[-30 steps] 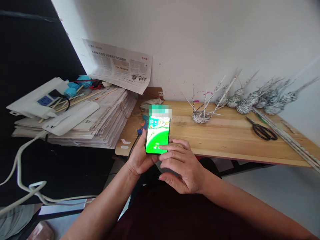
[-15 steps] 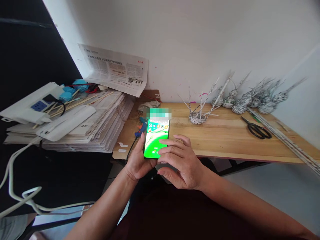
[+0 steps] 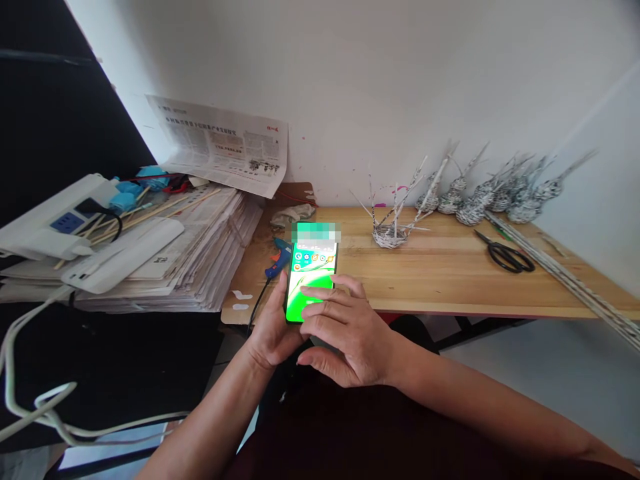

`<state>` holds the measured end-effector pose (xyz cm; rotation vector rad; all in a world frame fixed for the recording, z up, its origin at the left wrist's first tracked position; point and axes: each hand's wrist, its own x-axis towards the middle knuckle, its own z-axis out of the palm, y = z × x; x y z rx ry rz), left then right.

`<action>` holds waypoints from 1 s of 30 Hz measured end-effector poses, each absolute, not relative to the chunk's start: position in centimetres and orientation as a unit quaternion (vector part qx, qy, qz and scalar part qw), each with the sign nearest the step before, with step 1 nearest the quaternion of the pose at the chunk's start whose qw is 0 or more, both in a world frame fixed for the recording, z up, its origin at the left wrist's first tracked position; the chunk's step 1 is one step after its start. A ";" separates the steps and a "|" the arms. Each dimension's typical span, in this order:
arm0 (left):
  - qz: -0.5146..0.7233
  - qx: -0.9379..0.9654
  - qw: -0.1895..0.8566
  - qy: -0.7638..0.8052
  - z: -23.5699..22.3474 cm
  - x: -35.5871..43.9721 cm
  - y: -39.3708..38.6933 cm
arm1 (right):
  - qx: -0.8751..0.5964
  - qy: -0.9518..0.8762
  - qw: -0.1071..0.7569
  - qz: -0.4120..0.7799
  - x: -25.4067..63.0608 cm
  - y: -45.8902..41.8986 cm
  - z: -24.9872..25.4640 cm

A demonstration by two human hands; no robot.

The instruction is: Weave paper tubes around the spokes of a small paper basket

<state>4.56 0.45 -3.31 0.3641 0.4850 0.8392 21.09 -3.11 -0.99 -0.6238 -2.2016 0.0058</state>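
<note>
A smartphone (image 3: pixel 311 277) with a bright green lit screen and app icons is held upright in my left hand (image 3: pixel 274 327), the thumb along its left edge. My right hand (image 3: pixel 350 333) hovers over the lower part of the screen, fingers spread and slightly bent; whether a fingertip touches the glass I cannot tell. Just behind the phone on the left lies a blue and orange glue gun (image 3: pixel 279 259), partly covered by it. Beyond the phone to the right stands a small woven paper basket (image 3: pixel 390 235) with loose paper strips sticking up.
Black scissors (image 3: pixel 507 257) and long rolled-paper sticks (image 3: pixel 565 277) lie on the wooden table (image 3: pixel 435 287). Several woven paper gourds (image 3: pixel 475 203) line the wall. At left, a newspaper stack (image 3: pixel 200 253) carries a white power strip (image 3: pixel 125 257); a newspaper sheet (image 3: pixel 225 143) leans behind.
My right hand has shifted left across the phone's screen, its fingers now covering more of the lower part. The view has turned slightly right. My left hand keeps hold of the phone.
</note>
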 end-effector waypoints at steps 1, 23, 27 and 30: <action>0.401 0.173 0.868 0.236 -3.2 4.6 0.4 | -0.246 -0.876 0.416 0.001 21.1 -3.1 -0.9; 0.403 0.179 0.860 0.255 -3.0 4.5 0.2 | -0.274 -0.852 0.445 -0.036 21.5 -3.2 -0.8; 0.407 0.185 0.860 0.245 -2.8 4.4 0.2 | -0.288 -0.849 0.442 -0.031 21.8 -3.4 -0.9; 0.405 0.191 0.860 0.244 -2.9 4.4 0.3 | -0.287 -0.849 0.443 -0.024 21.9 -3.6 -0.9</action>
